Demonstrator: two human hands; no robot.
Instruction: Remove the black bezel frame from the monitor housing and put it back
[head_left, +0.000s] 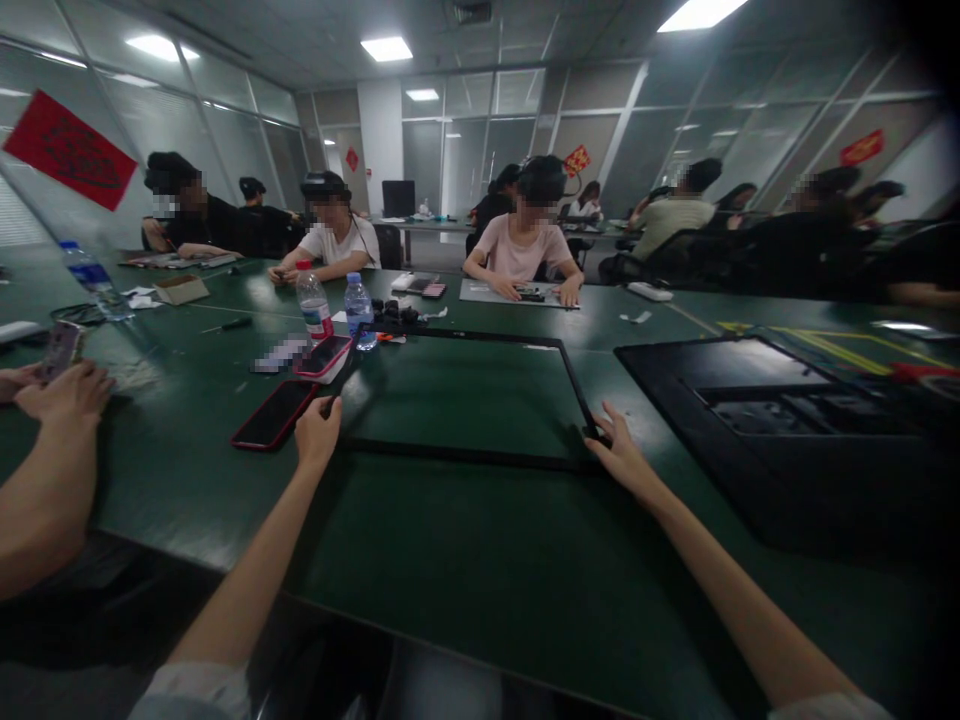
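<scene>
A thin black rectangular frame point(480, 457), like a screen bezel, is held by its two short sides just above the green table point(450, 540). My left hand point(318, 432) is closed around its left side, near the lower corner. On the opposite side, my right hand point(621, 455) grips the frame near its lower right corner, with thumb and fingers around the edge and some fingers raised. Green tabletop shows through the open middle. Close to my left hand lie a red-edged phone point(274, 415) and a pink-cased phone point(328, 355).
To the right lies a large black panel point(675, 420) with an opened section. Two bottles, one red-capped point(313, 305) and one blue-capped point(359, 310), stand beyond the phones. At left a co-worker's hands point(67, 390) hold a phone. Several people sit across the table.
</scene>
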